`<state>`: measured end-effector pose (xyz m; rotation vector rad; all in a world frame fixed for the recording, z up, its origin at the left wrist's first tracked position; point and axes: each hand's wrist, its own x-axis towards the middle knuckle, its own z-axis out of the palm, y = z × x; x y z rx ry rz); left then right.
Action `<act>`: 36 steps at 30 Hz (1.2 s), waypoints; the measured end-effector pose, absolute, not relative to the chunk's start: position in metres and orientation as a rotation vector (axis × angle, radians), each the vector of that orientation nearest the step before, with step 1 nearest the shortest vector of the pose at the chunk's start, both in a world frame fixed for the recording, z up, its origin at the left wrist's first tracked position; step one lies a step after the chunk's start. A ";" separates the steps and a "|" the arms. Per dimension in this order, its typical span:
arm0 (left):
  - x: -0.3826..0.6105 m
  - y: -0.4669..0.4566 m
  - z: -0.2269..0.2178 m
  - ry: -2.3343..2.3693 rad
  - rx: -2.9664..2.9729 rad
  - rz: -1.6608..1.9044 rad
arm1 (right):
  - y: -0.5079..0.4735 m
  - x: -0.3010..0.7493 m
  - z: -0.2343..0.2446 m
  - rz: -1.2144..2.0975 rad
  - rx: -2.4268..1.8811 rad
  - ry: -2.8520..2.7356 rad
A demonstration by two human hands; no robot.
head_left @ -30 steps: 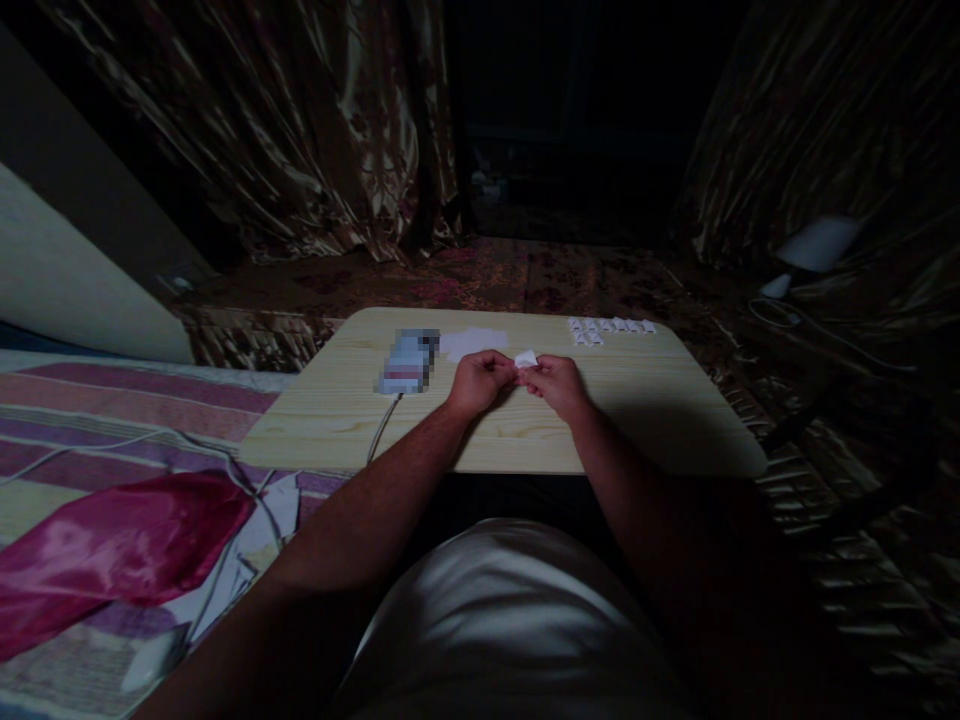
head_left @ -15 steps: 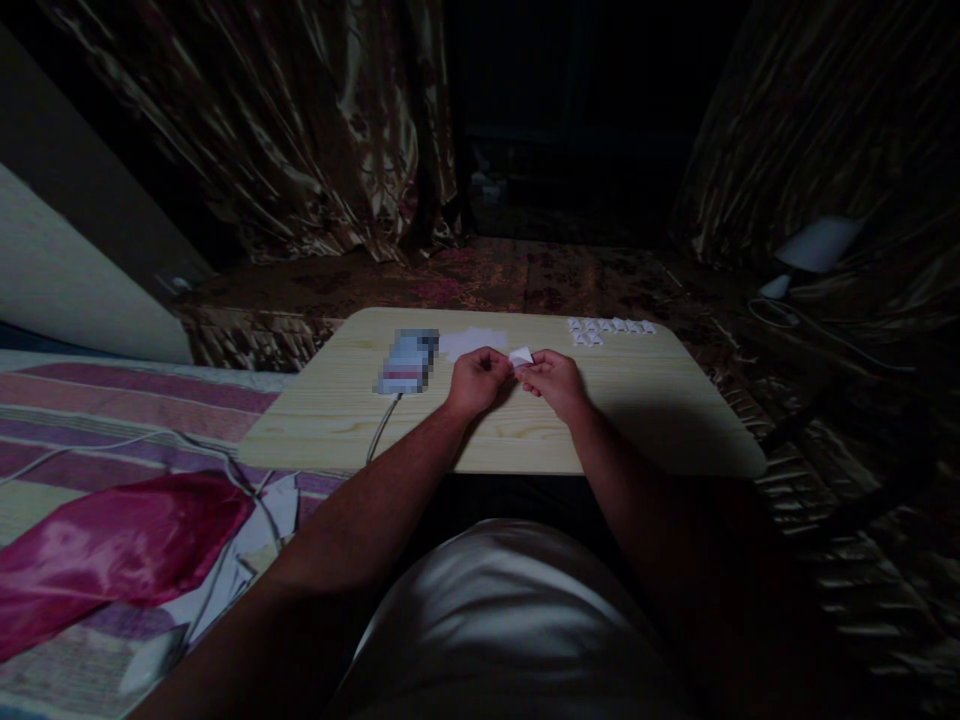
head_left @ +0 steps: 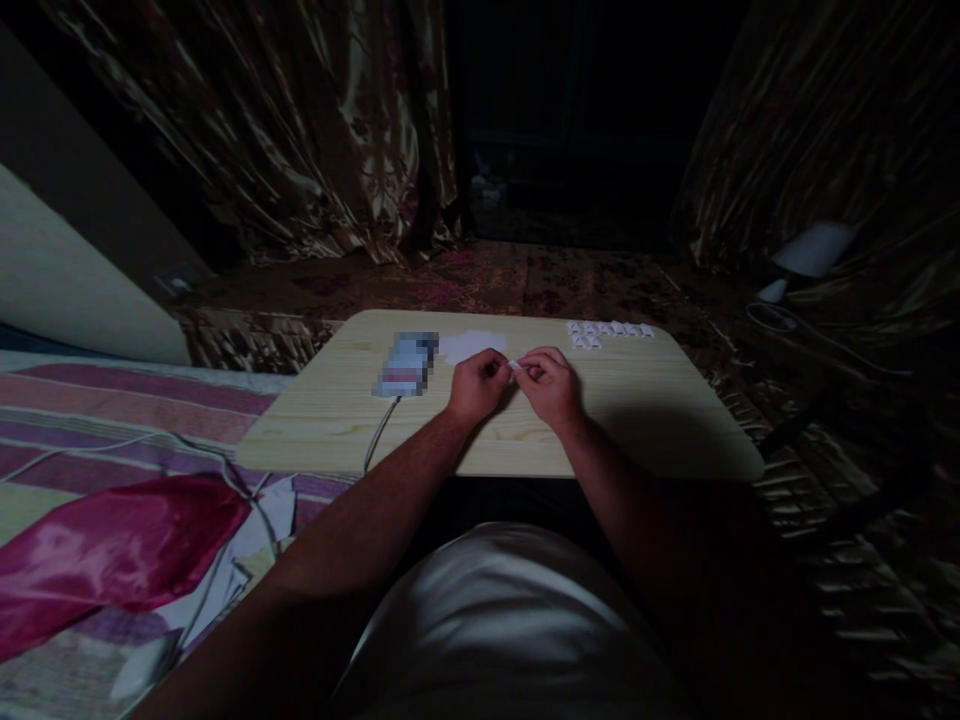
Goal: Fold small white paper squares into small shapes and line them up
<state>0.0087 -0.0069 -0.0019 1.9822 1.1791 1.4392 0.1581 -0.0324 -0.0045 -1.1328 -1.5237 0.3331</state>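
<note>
Between my two hands is a small folded piece of white paper (head_left: 515, 366), held just above the wooden table (head_left: 405, 440). My left hand (head_left: 478, 384) pinches its left side between thumb and fingers. On its right side, my right hand (head_left: 552, 385) is closed, with the fingers curled over the top and covering much of it. Beyond my left hand lie loose white paper sheets (head_left: 474, 346). Several small folded white paper pieces (head_left: 616, 328) are set out in two rows at the table's far right.
A blurred phone-like device (head_left: 406, 365) with a white cable (head_left: 379, 435) lies on the table's left. A shiny pink cloth or bag (head_left: 127, 550) rests on the striped bed (head_left: 135, 400). Curtains (head_left: 360, 130) hang behind, and a white lamp (head_left: 814, 250) stands at the right.
My right-hand fingers have curled forward over the paper. Its raised pointed part no longer shows, and only a small strip is visible between the hands. My left hand has barely moved.
</note>
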 end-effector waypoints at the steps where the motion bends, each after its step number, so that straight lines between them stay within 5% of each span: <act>1: 0.009 -0.007 -0.002 1.176 1.974 1.444 | -0.032 0.158 -0.005 0.331 -1.131 -1.526; 36: 0.005 -0.007 -0.005 1.157 2.488 1.432 | -0.031 0.159 -0.009 0.111 -1.153 -1.638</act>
